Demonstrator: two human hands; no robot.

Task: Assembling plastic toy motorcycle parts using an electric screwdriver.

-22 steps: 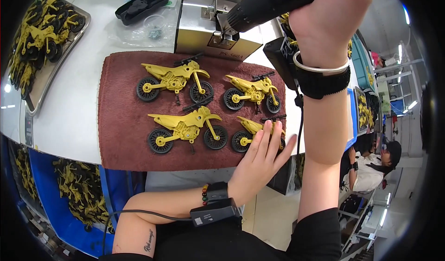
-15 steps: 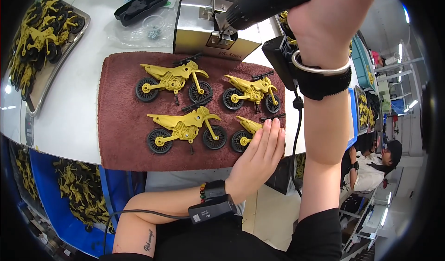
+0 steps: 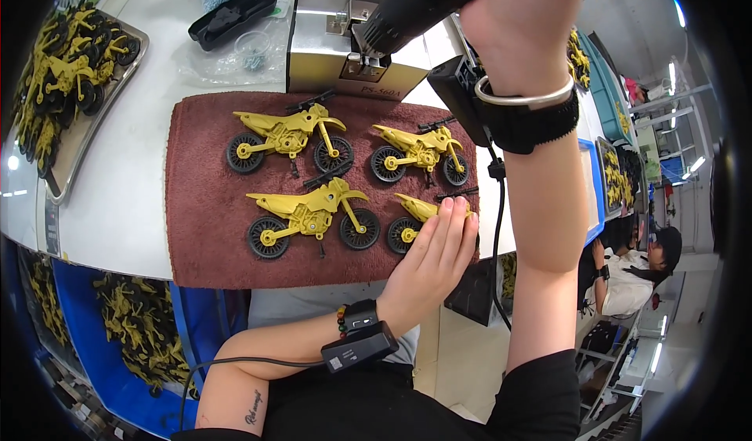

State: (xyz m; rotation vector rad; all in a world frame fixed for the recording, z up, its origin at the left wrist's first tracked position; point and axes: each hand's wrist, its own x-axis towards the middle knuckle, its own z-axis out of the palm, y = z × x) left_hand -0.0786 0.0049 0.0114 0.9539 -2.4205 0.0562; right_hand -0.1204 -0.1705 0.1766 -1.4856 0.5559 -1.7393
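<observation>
Several yellow toy motorbikes with black wheels lie on their sides on a brown towel (image 3: 211, 269). My left hand (image 3: 433, 261) rests flat, fingers stretched out, over the near-right motorbike (image 3: 405, 235) and hides much of it. One motorbike (image 3: 309, 210) lies to the left of that hand, another (image 3: 421, 151) just beyond it, and a third (image 3: 286, 137) at the far left. My right hand (image 3: 521, 26) is wrapped round a black electric screwdriver (image 3: 419, 6). The screwdriver's tip is at the front opening of a metal screw feeder (image 3: 321, 69).
A metal tray (image 3: 110, 116) heaped with motorbikes stands at the left. Blue bins (image 3: 86, 323) below the table hold more. A black case (image 3: 233, 18) and a plastic bag of screws (image 3: 211, 65) lie beside the feeder. A co-worker (image 3: 630, 280) sits at the right.
The view has shifted slightly. My left hand stays on the same motorbike, and my right hand still holds the screwdriver at the feeder.
</observation>
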